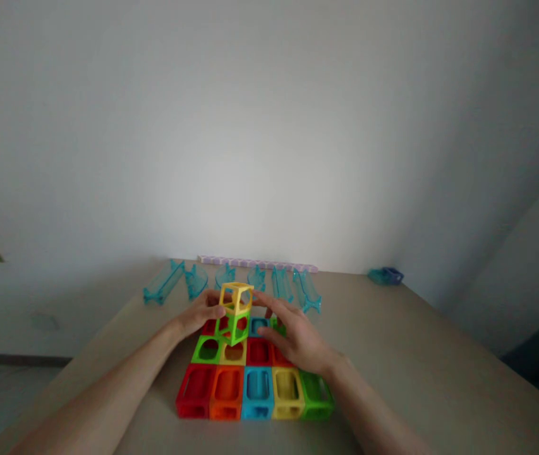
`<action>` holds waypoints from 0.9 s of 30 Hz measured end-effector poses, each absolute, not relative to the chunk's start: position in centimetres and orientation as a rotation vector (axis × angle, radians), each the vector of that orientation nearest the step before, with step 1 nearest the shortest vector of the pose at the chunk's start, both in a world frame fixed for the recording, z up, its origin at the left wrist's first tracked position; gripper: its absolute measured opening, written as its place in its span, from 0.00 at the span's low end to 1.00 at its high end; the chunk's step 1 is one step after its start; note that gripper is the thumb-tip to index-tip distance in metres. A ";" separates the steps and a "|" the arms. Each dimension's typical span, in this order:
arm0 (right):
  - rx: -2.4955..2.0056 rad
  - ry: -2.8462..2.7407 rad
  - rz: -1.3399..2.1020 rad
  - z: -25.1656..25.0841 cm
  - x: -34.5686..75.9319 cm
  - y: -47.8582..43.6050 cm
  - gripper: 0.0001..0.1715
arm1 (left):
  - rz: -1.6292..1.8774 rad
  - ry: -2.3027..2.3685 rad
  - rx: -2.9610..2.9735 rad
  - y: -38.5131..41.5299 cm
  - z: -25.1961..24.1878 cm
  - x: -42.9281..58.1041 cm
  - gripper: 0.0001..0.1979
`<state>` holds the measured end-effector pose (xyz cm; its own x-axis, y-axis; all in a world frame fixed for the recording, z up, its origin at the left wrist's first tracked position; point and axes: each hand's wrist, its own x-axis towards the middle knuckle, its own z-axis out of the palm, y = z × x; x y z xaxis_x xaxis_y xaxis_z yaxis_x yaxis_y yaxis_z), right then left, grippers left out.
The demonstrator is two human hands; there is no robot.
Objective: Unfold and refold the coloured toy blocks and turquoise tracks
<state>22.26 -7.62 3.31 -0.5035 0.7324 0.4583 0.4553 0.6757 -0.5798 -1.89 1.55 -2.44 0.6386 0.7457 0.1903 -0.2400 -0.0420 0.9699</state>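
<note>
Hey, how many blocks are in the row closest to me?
5, side by side from left to right: red block, orange block, blue block, yellow block and green block. None seems hidden.

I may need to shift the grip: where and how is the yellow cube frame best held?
Probably by two opposite top bars of the yellow cube frame, coming from above. It sits on the green cube frame, so its top stands highest. The thumb of the left hand lies at its lower left, and wide openings leave mainly narrow bars to pinch.
</note>
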 end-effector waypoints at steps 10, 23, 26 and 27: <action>-0.901 -2.258 0.514 2.8 21.8 -7.7 0.28 | 0.836 0.437 1.435 1.8 -2.4 -1.8 0.29; -0.968 -2.133 0.584 3.1 21.4 -7.9 0.18 | 0.794 0.398 1.482 1.6 -2.1 -1.8 0.32; -1.033 -2.013 0.589 3.1 21.4 -7.7 0.13 | 0.792 0.403 1.482 1.6 -2.2 -1.9 0.28; -1.063 -1.972 0.572 3.1 21.5 -7.7 0.12 | 0.788 0.426 1.493 1.6 -2.2 -1.9 0.26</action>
<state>21.46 -7.66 3.05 -0.3211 0.8395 0.4383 0.4745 0.5432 -0.6927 -1.90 1.56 -2.20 0.6906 0.6912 0.2126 -0.2009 -0.0990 0.9746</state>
